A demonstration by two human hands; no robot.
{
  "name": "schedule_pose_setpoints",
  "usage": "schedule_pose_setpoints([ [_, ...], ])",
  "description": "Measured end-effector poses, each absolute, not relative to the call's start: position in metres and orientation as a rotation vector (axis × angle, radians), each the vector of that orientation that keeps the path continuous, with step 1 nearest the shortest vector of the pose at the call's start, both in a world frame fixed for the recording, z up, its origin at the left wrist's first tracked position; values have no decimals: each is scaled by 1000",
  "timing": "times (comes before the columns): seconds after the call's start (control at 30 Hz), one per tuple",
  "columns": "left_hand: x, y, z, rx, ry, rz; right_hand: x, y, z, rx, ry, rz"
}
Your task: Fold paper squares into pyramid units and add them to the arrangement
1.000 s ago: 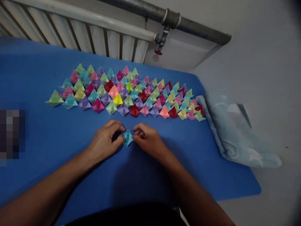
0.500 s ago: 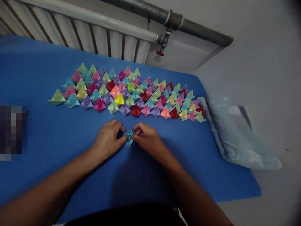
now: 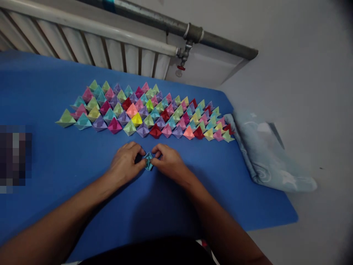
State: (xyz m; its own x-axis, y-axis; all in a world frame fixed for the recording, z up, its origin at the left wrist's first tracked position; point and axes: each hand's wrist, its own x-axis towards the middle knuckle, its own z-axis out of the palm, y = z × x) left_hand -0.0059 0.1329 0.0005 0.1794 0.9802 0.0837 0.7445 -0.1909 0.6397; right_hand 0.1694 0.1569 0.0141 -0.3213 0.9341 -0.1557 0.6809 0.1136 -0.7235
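Note:
Between my two hands, on the blue surface, is a small teal folded paper boat [image 3: 149,162]. My left hand [image 3: 127,159] grips its left side, the thumb pressed against the paper and the fingers curled beyond it. From the other side my right hand [image 3: 167,160] holds the boat, thumb on the paper and fingers bent. Just beyond my hands stand rows of folded paper boats in many colours, among them a magenta boat [image 3: 114,125], a dark red boat [image 3: 156,131] and a yellow boat [image 3: 136,119].
The blue surface [image 3: 68,165] runs back to a white radiator [image 3: 116,53] and a grey pipe [image 3: 160,20] with a red-handled valve [image 3: 181,67]. A folded light-blue blanket [image 3: 267,154] lies at the right by the wall. A pixelated dark patch covers the left edge.
The view has shifted slightly, so the pipe, blanket and boat rows sit further left. My right fingers have opened a little from their curl; both hands stay at the teal boat.

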Motion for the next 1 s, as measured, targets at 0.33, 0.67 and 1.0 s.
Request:
schedule_pose_setpoints([
  [0.33, -16, 132, 3, 1886, 1545, 759, 174, 156, 11, -1439, -1969, 1137],
  [0.67, -5, 132, -6, 2190, 1595, 650, 160, 151, 16, -1626, -2308, 712],
  [1.0, -2, 130, -6, 2226, 1681, 607, 157, 148, 12, -1608, -2407, 553],
])
